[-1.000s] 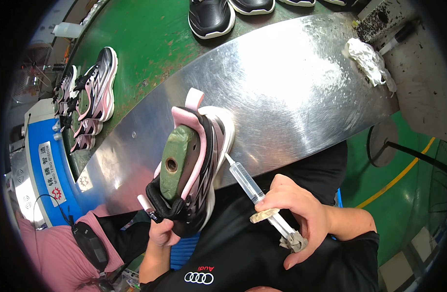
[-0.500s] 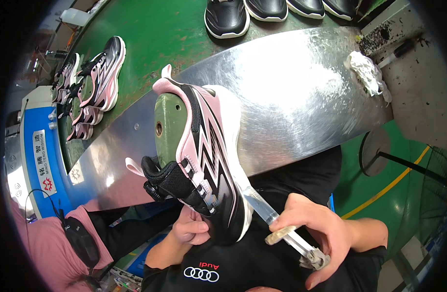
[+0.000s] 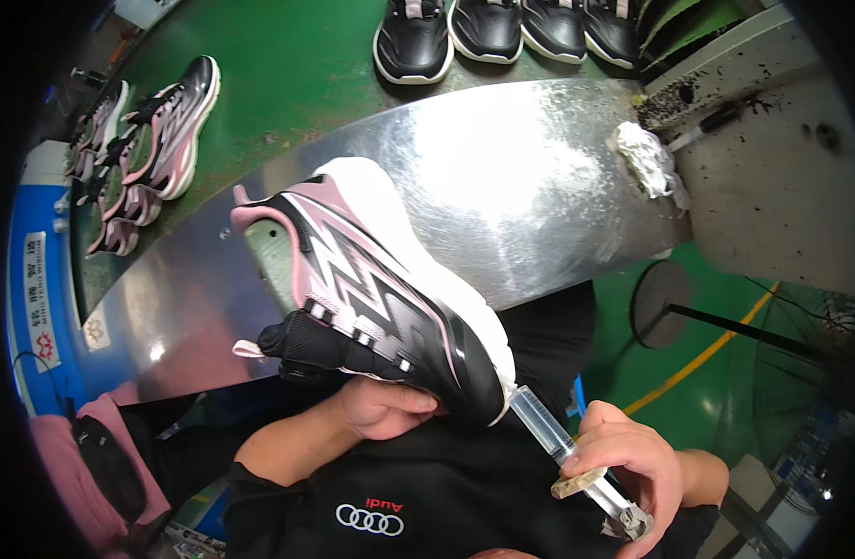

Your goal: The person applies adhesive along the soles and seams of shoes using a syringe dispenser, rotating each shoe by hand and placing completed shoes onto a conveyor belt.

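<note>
A pink, black and white sneaker (image 3: 371, 289) with a green shoe last (image 3: 273, 264) inside it is held on its side in front of me. My left hand (image 3: 387, 407) grips its toe end from beneath, some fingers hidden behind the upper. In my right hand (image 3: 632, 456) is a clear syringe (image 3: 542, 427), its flange and plunger end wrapped in soiled tape. The syringe tip meets the seam between the white sole and the black upper near the toe. Whether fluid comes out is too small to tell.
Under the shoe lies a shiny metal sheet (image 3: 539, 196) on a green bench (image 3: 287, 84). Several black shoes (image 3: 413, 47) stand at the far edge, more pink-black sneakers (image 3: 171, 130) at left. A crumpled white cloth (image 3: 648, 160) lies right. Someone in a pink garment (image 3: 64, 466) is at lower left.
The shoe has turned, its heel swinging left and its toe moving right. The syringe tip has shifted along the sole seam toward the toe, my right hand moving slightly right and down.
</note>
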Demonstrator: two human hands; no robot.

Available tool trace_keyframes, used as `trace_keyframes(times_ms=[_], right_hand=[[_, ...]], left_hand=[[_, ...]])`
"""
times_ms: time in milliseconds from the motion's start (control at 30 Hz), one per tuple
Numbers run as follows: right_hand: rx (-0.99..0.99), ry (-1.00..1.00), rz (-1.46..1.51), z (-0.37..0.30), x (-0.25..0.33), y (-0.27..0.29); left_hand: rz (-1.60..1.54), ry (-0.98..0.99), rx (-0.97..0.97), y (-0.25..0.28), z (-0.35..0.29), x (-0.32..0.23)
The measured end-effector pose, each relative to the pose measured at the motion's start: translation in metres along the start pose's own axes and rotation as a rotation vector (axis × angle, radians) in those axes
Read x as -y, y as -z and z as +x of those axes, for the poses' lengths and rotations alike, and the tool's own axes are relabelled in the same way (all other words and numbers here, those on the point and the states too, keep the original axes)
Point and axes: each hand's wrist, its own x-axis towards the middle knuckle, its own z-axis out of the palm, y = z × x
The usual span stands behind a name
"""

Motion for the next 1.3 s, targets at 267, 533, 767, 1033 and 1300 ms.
trace_keyframes(times_ms=[267,533,767,1033,1300], right_hand=[[-0.064,-0.037,-0.077,-0.017,0.017,0.000],[-0.175,-0.017,-0.160,-0.033,0.011,-0.004],[-0.162,0.106,-0.295,-0.030,0.005,-0.005],[-0.251,0.101,-0.516,-0.026,-0.008,-0.017],[-0.246,0.201,-0.826,-0.013,-0.028,-0.025]], left_hand=[[0.111,0.029,-0.007,-0.002,0.034,0.001],[0.179,0.020,0.034,-0.003,0.058,0.000],[0.104,-0.046,0.050,-0.009,0.072,-0.001],[0.073,-0.101,0.076,-0.016,0.081,-0.005],[0.028,-0.102,0.126,-0.030,0.082,-0.009]])
